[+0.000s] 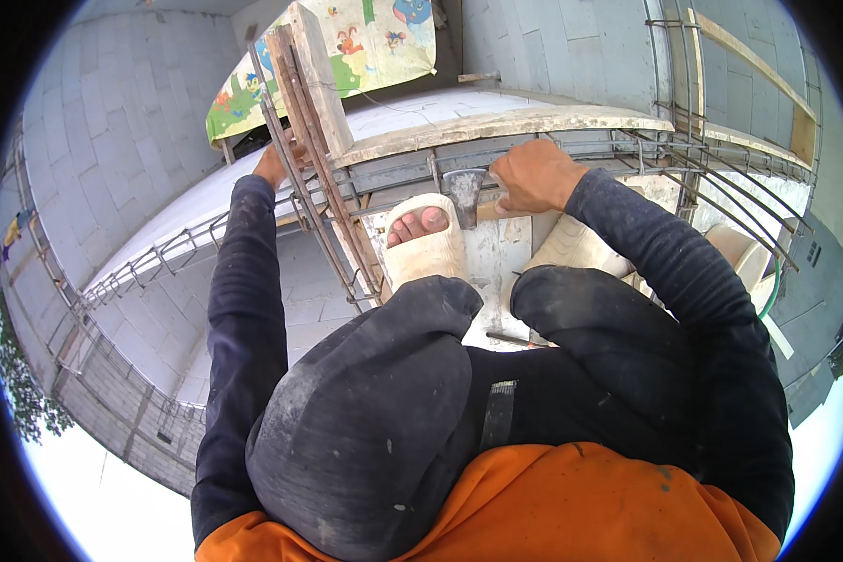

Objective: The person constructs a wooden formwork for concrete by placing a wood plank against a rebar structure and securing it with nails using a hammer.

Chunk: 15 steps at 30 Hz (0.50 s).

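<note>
My right hand (537,176) is closed at the wooden handle of a small hatchet, its fingers bent over it. The grey metal hatchet head (464,195) has its wide edge pointing away from me, beside my left sandal (428,248). At the left, my left hand (273,162) wraps around an upright steel bar (295,173); its fingertips are partly hidden behind the bar. Brown-stained wooden strips (317,140) and a pale wooden post (320,84) stand right beside that hand.
I squat on a narrow ledge amid horizontal rebar cages (169,251). A rough wooden board edge (506,124) runs across in front. Loose rebar ends (759,211) jut out at the right. A cartoon-print sheet (375,47) lies beyond. Grey block walls (140,103) surround a drop at the left.
</note>
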Tool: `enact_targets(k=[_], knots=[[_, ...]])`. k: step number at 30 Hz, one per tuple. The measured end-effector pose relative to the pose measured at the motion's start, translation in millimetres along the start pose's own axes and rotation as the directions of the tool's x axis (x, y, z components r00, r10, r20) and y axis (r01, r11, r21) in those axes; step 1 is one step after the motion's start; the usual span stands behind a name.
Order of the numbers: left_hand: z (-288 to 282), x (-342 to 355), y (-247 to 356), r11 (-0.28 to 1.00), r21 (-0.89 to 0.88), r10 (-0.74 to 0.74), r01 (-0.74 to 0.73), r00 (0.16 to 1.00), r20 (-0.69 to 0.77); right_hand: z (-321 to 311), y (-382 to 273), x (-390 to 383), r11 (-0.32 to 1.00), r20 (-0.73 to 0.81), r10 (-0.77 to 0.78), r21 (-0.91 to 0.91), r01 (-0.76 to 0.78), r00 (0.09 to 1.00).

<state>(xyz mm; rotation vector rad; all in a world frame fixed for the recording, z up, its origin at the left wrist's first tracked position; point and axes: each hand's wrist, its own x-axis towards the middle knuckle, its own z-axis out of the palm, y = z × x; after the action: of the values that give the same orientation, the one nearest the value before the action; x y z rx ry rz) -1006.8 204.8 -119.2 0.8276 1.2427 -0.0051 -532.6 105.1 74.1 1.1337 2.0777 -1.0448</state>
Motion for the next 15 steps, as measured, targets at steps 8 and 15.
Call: enact_targets(k=[8, 15], knots=[[2.7, -6.0, 5.2, 0.999, 0.038, 0.019, -0.015, 0.994, -0.112, -5.9, -4.5, 1.2, 0.999, 0.023, 0.003, 0.043, -0.004, 1.000], [10.5, -5.5, 13.5, 0.978, 0.173, 0.128, -0.115, 0.989, -0.069, -15.1, -5.9, 2.2, 0.999, 0.095, 0.041, 0.005, -0.041, 0.995]])
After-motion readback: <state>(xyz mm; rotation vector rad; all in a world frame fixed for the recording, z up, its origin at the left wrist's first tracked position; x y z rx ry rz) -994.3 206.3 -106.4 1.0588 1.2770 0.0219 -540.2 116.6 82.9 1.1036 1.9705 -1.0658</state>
